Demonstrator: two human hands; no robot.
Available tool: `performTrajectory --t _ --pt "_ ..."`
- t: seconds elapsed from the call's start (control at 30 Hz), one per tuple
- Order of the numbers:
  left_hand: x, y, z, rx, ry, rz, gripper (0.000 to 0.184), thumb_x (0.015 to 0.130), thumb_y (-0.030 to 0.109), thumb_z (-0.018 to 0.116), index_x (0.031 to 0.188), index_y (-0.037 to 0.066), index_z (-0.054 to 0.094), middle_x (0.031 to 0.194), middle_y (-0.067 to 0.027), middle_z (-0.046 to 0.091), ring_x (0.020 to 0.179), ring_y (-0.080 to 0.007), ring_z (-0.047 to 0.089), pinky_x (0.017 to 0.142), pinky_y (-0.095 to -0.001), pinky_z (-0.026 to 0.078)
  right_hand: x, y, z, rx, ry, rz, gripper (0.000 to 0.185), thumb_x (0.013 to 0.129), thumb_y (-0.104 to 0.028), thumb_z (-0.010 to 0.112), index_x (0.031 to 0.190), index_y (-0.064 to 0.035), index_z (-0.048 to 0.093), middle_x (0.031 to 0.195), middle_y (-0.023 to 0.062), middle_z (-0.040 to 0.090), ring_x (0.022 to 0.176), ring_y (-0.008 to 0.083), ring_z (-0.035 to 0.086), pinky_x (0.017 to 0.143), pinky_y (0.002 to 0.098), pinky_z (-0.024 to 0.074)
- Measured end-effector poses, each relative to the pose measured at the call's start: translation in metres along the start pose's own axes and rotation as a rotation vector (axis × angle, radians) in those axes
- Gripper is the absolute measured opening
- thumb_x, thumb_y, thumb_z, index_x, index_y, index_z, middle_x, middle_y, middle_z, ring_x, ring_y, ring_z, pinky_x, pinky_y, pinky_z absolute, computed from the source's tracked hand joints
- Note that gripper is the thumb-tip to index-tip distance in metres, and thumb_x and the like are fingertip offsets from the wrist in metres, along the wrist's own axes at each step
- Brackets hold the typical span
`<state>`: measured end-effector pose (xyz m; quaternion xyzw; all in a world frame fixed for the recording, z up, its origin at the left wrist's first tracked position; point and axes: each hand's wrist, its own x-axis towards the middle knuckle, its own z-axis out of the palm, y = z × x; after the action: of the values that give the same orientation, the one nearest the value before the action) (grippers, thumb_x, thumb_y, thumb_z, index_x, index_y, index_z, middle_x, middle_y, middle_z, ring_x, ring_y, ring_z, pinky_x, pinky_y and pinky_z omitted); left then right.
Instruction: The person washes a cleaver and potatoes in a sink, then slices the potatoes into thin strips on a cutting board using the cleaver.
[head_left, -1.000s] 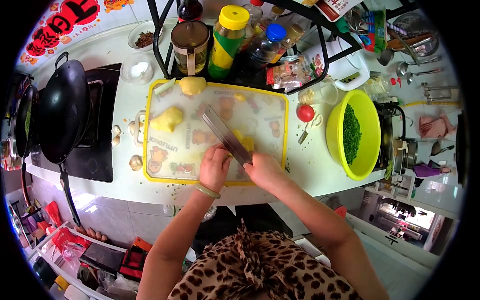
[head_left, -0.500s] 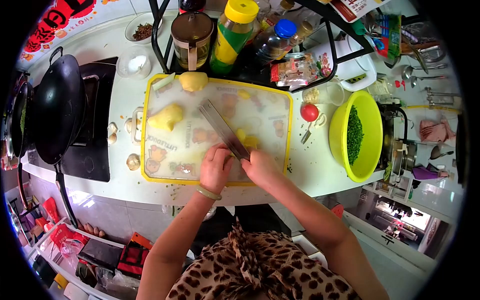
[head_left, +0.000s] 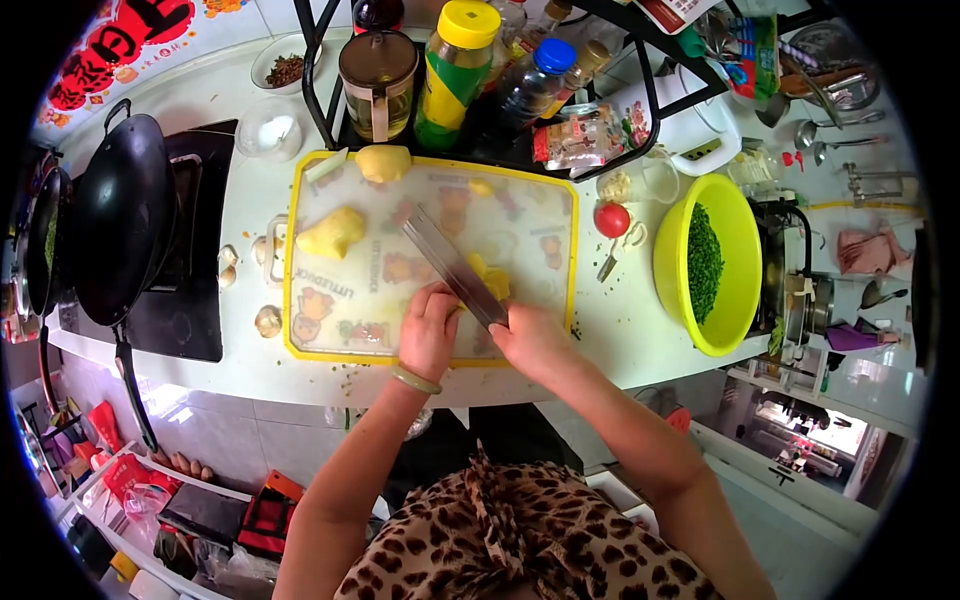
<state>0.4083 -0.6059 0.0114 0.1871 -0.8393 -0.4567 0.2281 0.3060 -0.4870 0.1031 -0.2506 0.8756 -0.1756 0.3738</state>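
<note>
A kitchen, shown by the black wok (head_left: 125,220), cooktop (head_left: 198,300), cutting board (head_left: 400,310) and hanging ladles (head_left: 815,140).

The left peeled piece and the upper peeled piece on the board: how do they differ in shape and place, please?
The left peeled piece is elongated and uneven, while the upper peeled piece looks rounder. The left peeled piece lies inside the yellow rim; the upper peeled piece overlaps that rim. Both are pale yellow.

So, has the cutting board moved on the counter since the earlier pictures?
No. The cutting board keeps the same gap to the black cooktop on its left; only the whole view shifts slightly.
</note>
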Motion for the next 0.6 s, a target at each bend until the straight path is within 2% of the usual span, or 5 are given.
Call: performTrajectory --t 0.4,0.47,0.6 --pt "0.0 0.0 0.0 0.023 -0.001 -0.03 0.018 0.072 -0.003 0.066 0.087 0.003 0.058 0.102 -0.0145 0.06 0.096 -0.0348 0.058 0.082 -0.0408 0.049 0.005 -0.005 0.001 -0.05 -0.044 0.021 0.02 0.085 -0.018 0.057 0.09 0.0017 0.059 0.081 0.0219 0.064 0.079 0.0412 0.062 0.072 0.0486 0.0488" --pt "0.0 -0.001 -0.001 0.001 -0.003 0.006 0.021 0.071 -0.006 0.064 0.088 0.003 0.057 0.105 -0.0156 0.058 0.092 -0.0341 0.058 0.078 -0.0384 0.049 0.008 -0.001 0.006 -0.077 -0.015 0.007 0.024 0.086 -0.02 0.057 0.099 0.0 0.058 0.077 0.0211 0.064 0.075 0.0396 0.062 0.069 0.047 0.0487" --pt "0.001 -0.001 -0.002 -0.004 -0.003 -0.011 0.02 0.071 -0.006 0.064 0.088 0.002 0.057 0.105 -0.0156 0.058 0.091 -0.0339 0.059 0.077 -0.0382 0.049 0.012 -0.002 0.007 -0.102 -0.012 -0.002 0.024 0.086 -0.02 0.057 0.099 -0.0002 0.059 0.078 0.021 0.064 0.077 0.0394 0.062 0.07 0.047 0.0485"
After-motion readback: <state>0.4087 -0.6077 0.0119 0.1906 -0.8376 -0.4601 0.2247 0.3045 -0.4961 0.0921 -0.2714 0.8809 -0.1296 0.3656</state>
